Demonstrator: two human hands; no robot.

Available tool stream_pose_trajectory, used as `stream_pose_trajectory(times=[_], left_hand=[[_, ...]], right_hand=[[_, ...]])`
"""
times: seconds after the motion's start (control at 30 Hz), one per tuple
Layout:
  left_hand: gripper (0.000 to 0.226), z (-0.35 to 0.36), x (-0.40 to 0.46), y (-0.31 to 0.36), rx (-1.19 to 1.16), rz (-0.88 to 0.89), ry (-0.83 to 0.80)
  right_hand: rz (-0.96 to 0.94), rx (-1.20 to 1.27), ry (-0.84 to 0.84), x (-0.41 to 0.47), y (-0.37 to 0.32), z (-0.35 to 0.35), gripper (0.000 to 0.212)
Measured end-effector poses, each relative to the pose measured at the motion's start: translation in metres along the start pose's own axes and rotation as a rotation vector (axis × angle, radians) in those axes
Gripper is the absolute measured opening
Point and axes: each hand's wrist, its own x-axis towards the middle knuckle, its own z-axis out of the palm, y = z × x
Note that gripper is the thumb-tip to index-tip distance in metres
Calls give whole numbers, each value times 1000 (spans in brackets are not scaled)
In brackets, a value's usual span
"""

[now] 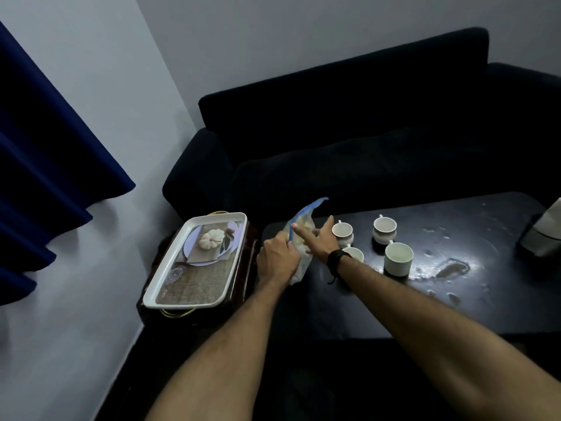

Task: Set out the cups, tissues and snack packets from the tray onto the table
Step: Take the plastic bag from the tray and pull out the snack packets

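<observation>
A clear snack packet [303, 221] with a blue zip edge stands at the left end of the dark table [455, 299]. My left hand [277, 258] grips its near edge. My right hand [318, 237], with a black wristband, lies flat against the packet's right side, fingers stretched out. Several white cups stand just right of the hands: one at the back left [342, 232], one at the back right [384, 227], one in front [398, 259], and one [355, 254] partly hidden by my right wrist. The white tray [170, 284] with a printed pumpkin picture rests on a small dark stand to the left and holds nothing loose.
A dark sofa [364, 132] runs behind the table. A dark box with a white top [543, 235] stands at the table's right edge. Blue curtains [45, 162] hang on the left wall. Glare marks the table top to the right of the cups.
</observation>
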Motion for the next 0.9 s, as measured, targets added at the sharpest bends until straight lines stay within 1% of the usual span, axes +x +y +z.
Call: stream_pose_trajectory(times=[0.03,0.13,0.17,0.23,0.3,0.4,0.47,0.53,0.6,0.63,0.7,0.77,0.8,0.9], left_hand=[[20,-2,1,1,6,19,24],[29,-8,1,4,36,64,43],[30,-11,2,3,36,65,44],[26,-16,5,1,23,71,52],[23,-22,6,-1,39,76,60],[22,-27,4,-4,70,86,68],[20,-25,2,-6,25,87,23],[22,-21,1,-5,-91,44,-70],[25,-17,0,-4,-261,-24,-158],[25,-16,-2,-5,-335,-52,-181],[23,-13,-5,-7,-421,-92,-153],[31,-11,-6,-8,-479,-125,-112],[36,-10,-5,-8,-500,-136,-108],[46,-9,-6,-5,-534,-151,-140]], right_hand=[[8,20,-50,-1,-2,1,118],[-50,9,-180,-6,-13,8,70],[-80,15,-195,-9,-15,11,55],[-138,23,-169,-16,-21,15,31],[-173,-2,-131,-20,-26,17,20],[-169,-39,-113,-27,-32,18,19],[-148,-35,-106,-30,-32,15,24],[-152,-110,-67,-33,-30,11,31],[-166,-221,-26,-34,-25,6,29],[-165,-240,-25,-33,-22,4,28],[-125,-151,-66,-33,-18,0,27],[-90,-35,-117,-34,-16,-3,27],[-88,-15,-138,-35,-15,-5,27],[-80,49,-165,-36,-15,-7,22]])
